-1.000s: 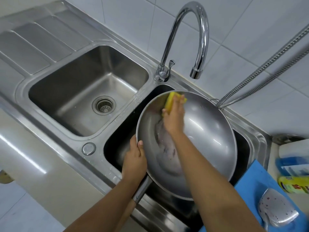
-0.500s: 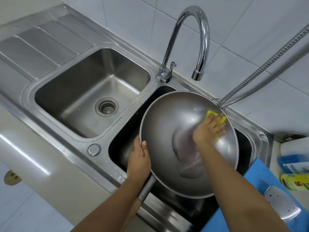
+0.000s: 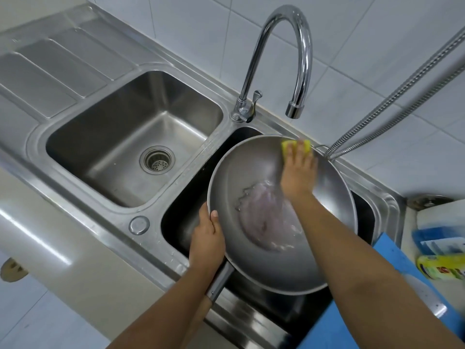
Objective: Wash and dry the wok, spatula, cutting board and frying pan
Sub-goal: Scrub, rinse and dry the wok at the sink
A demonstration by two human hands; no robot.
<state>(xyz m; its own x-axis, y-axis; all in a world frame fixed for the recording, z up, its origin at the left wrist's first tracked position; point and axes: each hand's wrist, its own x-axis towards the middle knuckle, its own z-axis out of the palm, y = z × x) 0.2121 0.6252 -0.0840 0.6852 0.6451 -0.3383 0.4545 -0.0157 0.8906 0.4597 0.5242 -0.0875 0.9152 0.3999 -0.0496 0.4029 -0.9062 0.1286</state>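
Wok (image 3: 251,177): grey metal, round, held tilted over the right basin of the sink, handle toward the person.
Wok contents: 1 shallow pool of cloudy, soapy water low in the bowl; the upper inner wall looks smooth.
Left hand (image 3: 207,238): curled over the near rim just above the handle, thumb inside the bowl, gripping the wok.
Right hand (image 3: 298,172): fingers laid out fairly straight, pressing on the sponge.
Sponge (image 3: 284,147): yellow, flat against the far inner wall just below the rim.
Sink (image 3: 75,187): stainless steel, 2 basins; left basin holds only its drain strainer; ribbed drainboard far left.
Wall (image 3: 377,34): white tiles.
Faucet (image 3: 300,51): chrome gooseneck, spout over the wok's far edge, no water running.
Hose (image 3: 392,96): 2 flexible metal lines, from upper right to the sink rim.
Cutting board (image 3: 397,248): blue, on the desk right of the sink.
Spatula (image 3: 427,298): pale blade on the board, blurred.
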